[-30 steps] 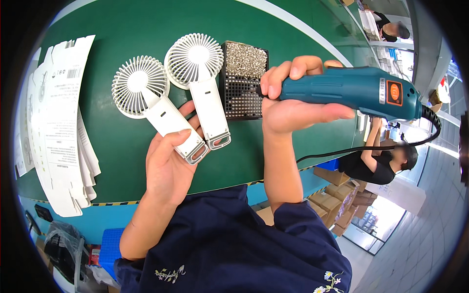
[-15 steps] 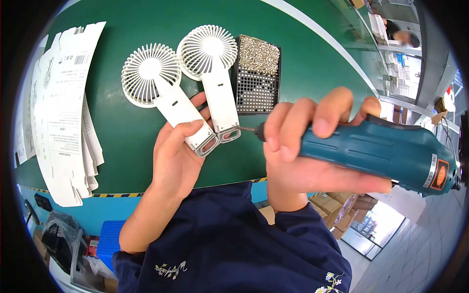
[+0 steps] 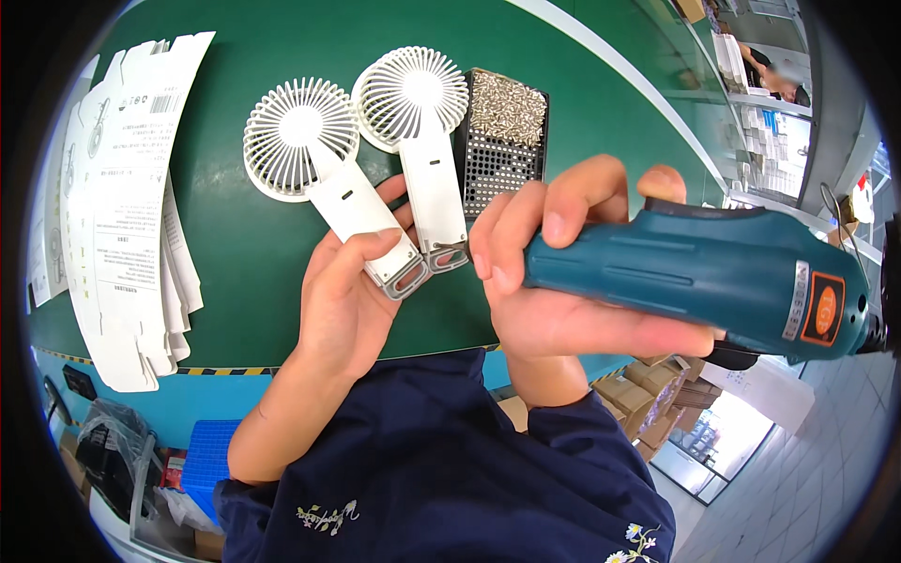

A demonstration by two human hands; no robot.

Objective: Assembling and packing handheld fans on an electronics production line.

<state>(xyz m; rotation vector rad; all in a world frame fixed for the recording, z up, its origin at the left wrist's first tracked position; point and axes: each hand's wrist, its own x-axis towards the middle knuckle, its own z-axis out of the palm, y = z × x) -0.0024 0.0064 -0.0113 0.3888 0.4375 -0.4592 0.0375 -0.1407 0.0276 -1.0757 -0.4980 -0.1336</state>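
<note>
My left hand (image 3: 352,286) is closed around the handle of a white handheld fan (image 3: 361,211), thumb on top near its grey loop end. A second white handheld fan (image 3: 435,183) lies beside it at the right, and my left fingertips show between the two handles. In my right hand (image 3: 554,253) is a teal electric screwdriver (image 3: 694,277), held level with its front end toward the second fan's grey loop. The tip is hidden behind my fingers, so I cannot tell whether it touches the fan.
A black tray (image 3: 507,141) of small silver screws sits behind my right hand, some lying in its rows of holes. Flat printed white cartons (image 3: 122,216) are stacked at the left of the green table (image 3: 225,310). Cardboard boxes (image 3: 638,389) stand below at the right.
The screwdriver has moved left, closer to the second fan, and its bit is now out of sight. Both fans appear slightly further right in view.
</note>
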